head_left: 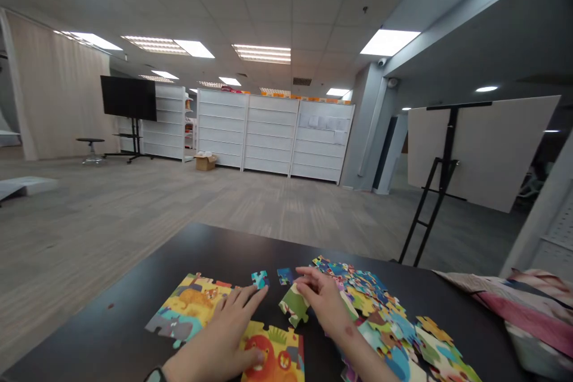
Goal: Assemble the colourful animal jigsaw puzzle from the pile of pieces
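Observation:
My left hand (228,328) lies with fingers spread over joined jigsaw pieces. By its fingertips is a small light-blue puzzle piece (259,279). To its left is an assembled puzzle section with a tiger (194,301); under and beside the thumb is a section with a red lion (273,352). My right hand (324,298) has its thumb and index finger apart, beside a green puzzle piece (293,304); whether the thumb touches that piece I cannot tell. A dark-blue puzzle piece (285,276) lies just beyond its fingertips.
A heap of loose puzzle pieces (369,292) spreads along the right of the black table (224,245). Crumpled cloth (537,310) lies at the right edge. Beyond stand a board on an easel (441,185), white shelving (273,137) and a screen (129,98).

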Demonstrator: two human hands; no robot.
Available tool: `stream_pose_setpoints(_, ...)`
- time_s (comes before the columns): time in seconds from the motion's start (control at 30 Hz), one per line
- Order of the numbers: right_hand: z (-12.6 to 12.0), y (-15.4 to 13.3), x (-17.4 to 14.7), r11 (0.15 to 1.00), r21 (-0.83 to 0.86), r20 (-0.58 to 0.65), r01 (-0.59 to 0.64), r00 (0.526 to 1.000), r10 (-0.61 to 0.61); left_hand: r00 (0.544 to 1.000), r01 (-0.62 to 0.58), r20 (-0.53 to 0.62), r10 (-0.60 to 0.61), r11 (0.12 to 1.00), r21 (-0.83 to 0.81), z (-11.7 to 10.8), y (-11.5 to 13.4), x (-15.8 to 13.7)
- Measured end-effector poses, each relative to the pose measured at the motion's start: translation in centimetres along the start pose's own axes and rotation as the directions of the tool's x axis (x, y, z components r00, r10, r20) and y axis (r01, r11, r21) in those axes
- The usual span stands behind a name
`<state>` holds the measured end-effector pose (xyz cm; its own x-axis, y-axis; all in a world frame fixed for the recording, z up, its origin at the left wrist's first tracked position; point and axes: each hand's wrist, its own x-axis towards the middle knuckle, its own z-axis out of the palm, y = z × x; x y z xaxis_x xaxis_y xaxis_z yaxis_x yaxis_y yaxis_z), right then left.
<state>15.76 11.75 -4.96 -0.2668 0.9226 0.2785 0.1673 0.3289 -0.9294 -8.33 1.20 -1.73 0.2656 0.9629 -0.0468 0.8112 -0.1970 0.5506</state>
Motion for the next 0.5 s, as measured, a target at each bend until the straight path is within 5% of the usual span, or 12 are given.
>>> stream_pose_setpoints(0.17, 0.4, -0.9, -0.3, 1.0, -0.011, 0.023, -0.004, 1.0, 0.005, 0.996, -0.079, -0.053, 0.076, 0.995, -0.06, 1.0, 0.3, 0.4)
stream_pose_setpoints(0.27, 1.0, -1.4, -0.7, 1.0, -0.009, 0.06, -0.008, 0.998, 0.008, 0.972, -0.123, -0.226, 0.062, 0.956, -0.267, 2.9, 0.9, 1.7)
stream_pose_setpoints(0.37, 1.4, -1.4, -0.9, 1.0, 0.012, 0.071, -0.006, 0.997, 0.005, 0.947, -0.21, -0.318, 0.039, 0.826, -0.523, 4.0, 0.9, 4.0)
stream_pose_setpoints(0.5, 1.2, -0.8, -0.8, 1.0, -0.011, 0.019, 0.009, 1.0, -0.009, 0.908, -0.218, -0.42, -0.009, 0.845, -0.489, 0.4, -3.0, 6.1)
